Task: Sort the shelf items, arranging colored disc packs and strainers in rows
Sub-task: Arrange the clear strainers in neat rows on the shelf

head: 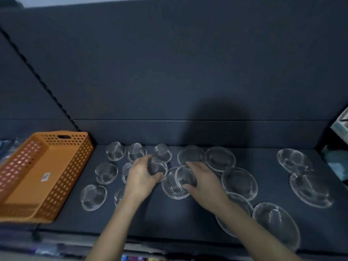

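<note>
Orange perforated basket (72,166) with a white label (45,176) inside at far left; pale packaged goods (341,127) at right edge.

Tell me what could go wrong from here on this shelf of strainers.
1. The left hand grips a small strainer while its forearm crosses two others; pulling back may scatter them.
2. The right hand holds a second strainer over a larger strainer; they could snag or nest.
3. The front strainer lies near the edge of the shelf, beside the right forearm; it may be knocked off.
</note>
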The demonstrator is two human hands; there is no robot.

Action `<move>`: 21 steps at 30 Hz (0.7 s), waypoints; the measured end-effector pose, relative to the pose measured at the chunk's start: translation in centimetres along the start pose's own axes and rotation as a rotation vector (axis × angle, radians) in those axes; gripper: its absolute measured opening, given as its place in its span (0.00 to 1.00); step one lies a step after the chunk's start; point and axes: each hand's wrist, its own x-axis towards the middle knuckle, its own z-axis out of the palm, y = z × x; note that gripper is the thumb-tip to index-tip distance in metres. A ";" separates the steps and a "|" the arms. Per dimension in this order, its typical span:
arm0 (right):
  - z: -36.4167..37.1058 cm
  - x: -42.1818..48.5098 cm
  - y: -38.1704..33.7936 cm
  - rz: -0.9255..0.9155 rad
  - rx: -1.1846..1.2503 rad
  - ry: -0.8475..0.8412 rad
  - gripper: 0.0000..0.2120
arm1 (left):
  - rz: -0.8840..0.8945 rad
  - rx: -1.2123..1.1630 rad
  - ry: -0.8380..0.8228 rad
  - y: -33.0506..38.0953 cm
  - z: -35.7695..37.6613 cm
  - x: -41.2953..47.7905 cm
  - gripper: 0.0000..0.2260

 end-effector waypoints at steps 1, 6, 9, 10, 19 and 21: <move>0.6 0.5 -0.5 -0.005 -0.013 -0.028 0.32 | -0.003 0.004 -0.009 -0.5 -0.3 0.0 0.31; 2.6 2.3 -2.1 -0.061 -0.148 -0.121 0.30 | 0.002 0.040 -0.058 -2.3 -1.5 0.3 0.31; 3.2 2.7 -2.1 -0.078 -0.250 -0.149 0.29 | 0.011 0.065 -0.073 -2.8 -1.8 0.6 0.32; 3.2 2.7 -1.9 -0.076 -0.272 -0.146 0.29 | 0.018 0.065 -0.083 -2.9 -1.7 0.6 0.32; 1.2 1.8 0.1 0.046 -0.307 -0.126 0.30 | 0.121 0.174 -0.208 -2.7 -0.1 1.5 0.31; 0.9 1.5 0.3 0.079 -0.298 -0.107 0.30 | 0.132 0.222 -0.239 -2.6 0.2 1.6 0.30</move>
